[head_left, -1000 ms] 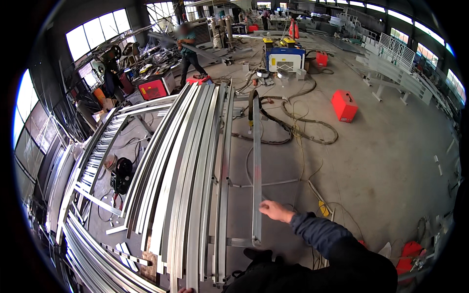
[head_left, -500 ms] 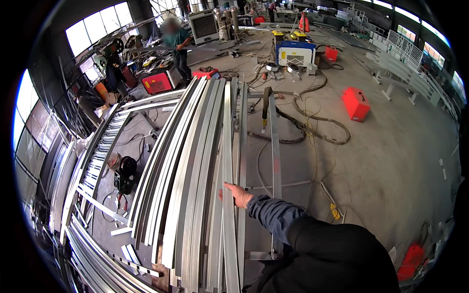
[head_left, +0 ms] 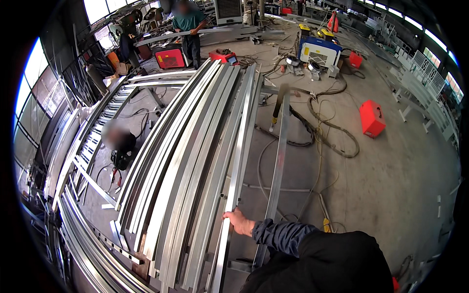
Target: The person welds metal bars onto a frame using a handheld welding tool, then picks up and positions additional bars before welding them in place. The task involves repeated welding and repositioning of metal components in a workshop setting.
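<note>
My right hand (head_left: 238,222) is closed around a long silver metal bar (head_left: 236,188) at the right side of a stack, toward the bar's near end. The fingers wrap over its left edge. Beside it, to the left, lie several more long metal profiles (head_left: 188,168), side by side and running away from me. Part of a metal support frame (head_left: 277,180) stands just right of the held bar. My left hand is out of view.
A person (head_left: 188,27) at the back holds a long bar; another person (head_left: 122,141) is low down at the left. Red boxes (head_left: 372,118), a blue-and-white machine (head_left: 320,51) and looped cables (head_left: 337,146) are on the floor. More profiles (head_left: 93,249) lie at near left.
My view has shifted, so the stack appears farther left and lower. My right hand keeps hold of the bar, which now shows a wider gap from the profiles on its left.
</note>
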Available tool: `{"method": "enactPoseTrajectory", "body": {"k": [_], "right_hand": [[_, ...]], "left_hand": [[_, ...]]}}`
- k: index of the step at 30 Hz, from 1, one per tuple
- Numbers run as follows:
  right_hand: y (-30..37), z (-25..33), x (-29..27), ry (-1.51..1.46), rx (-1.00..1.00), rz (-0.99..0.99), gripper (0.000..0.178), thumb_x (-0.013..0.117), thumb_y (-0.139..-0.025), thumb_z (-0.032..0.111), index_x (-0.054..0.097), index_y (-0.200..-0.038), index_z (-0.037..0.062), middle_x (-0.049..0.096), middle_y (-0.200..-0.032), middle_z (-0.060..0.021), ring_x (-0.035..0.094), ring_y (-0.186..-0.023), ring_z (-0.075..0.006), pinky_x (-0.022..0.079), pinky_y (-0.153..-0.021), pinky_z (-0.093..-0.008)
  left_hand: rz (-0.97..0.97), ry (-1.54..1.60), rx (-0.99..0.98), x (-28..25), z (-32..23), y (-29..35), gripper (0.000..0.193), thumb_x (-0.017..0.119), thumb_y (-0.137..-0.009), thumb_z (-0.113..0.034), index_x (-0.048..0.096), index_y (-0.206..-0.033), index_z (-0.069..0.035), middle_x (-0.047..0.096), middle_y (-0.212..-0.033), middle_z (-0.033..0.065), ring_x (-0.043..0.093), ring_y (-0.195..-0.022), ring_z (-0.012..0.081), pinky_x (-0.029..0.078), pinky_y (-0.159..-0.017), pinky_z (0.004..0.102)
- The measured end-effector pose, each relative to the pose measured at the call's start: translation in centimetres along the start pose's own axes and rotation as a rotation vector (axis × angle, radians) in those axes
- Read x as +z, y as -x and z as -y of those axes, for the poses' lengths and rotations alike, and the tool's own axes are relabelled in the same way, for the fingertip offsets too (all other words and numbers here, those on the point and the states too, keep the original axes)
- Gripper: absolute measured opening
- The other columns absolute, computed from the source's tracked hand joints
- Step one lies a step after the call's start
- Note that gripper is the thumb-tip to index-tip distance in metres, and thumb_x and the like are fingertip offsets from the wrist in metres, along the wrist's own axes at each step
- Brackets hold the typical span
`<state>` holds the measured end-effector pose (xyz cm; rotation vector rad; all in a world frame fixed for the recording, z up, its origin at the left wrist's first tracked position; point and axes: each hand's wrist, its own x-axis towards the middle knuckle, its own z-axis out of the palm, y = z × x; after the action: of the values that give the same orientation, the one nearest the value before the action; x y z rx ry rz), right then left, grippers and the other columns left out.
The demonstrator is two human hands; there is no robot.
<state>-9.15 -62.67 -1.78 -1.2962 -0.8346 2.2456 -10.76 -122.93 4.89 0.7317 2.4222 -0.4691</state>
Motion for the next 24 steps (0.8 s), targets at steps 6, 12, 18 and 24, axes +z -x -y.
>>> {"method": "enactPoseTrajectory", "body": {"k": [6,12,18,24], "right_hand": [[-1.0,1.7,-1.2,0.42,0.042,-0.072,0.096,0.068,-0.096,0.027,0.016,-0.166,-0.0135,0.054,-0.149,-0.0351,0.058,-0.137,-0.0442,0.05,-0.108,-0.0521],[0.2,3.7,-0.5,0.534,0.066,-0.118,0.102,0.067,-0.1,0.035,0.006,-0.17,-0.0085,0.041,-0.165,-0.0345,0.048,-0.15,-0.0475,0.045,-0.116,-0.054],[-0.2,4.4,-0.2,0.508,0.064,-0.109,0.108,0.067,-0.101,0.034,-0.005,-0.169,-0.0079,0.04,-0.166,-0.0358,0.049,-0.15,-0.0463,0.047,-0.116,-0.0533],[3.0,6.0,2.8,0.699,-0.084,-0.112,0.103,0.074,-0.09,0.028,0.019,-0.166,-0.0149,0.041,-0.165,-0.0375,0.044,-0.155,-0.0445,0.043,-0.121,-0.046]], "left_hand": [[0.003,0.119,0.001,0.7,0.0,-0.2,0.038,0.066,-0.096,-0.023,0.072,-0.13,-0.008,0.078,-0.102,0.0206,0.076,-0.098,0.0442,0.059,-0.082,0.0599],[-0.014,0.227,-0.105,-7.7,-2.8,0.5,0.03,0.065,-0.089,-0.016,0.081,-0.114,-0.01,0.078,-0.102,0.0271,0.076,-0.093,0.0483,0.061,-0.079,0.0597],[-0.109,0.123,-0.04,-7.4,-0.9,0.1,0.032,0.063,-0.095,-0.027,0.082,-0.085,-0.003,0.077,-0.084,0.0257,0.076,-0.08,0.0466,0.061,-0.072,0.0571],[-0.316,0.133,0.046,-2.2,2.0,-2.7,0.003,0.074,-0.094,-0.02,0.075,-0.093,-0.018,0.07,-0.077,0.0104,0.071,-0.074,0.0348,0.053,-0.065,0.0491]]}}
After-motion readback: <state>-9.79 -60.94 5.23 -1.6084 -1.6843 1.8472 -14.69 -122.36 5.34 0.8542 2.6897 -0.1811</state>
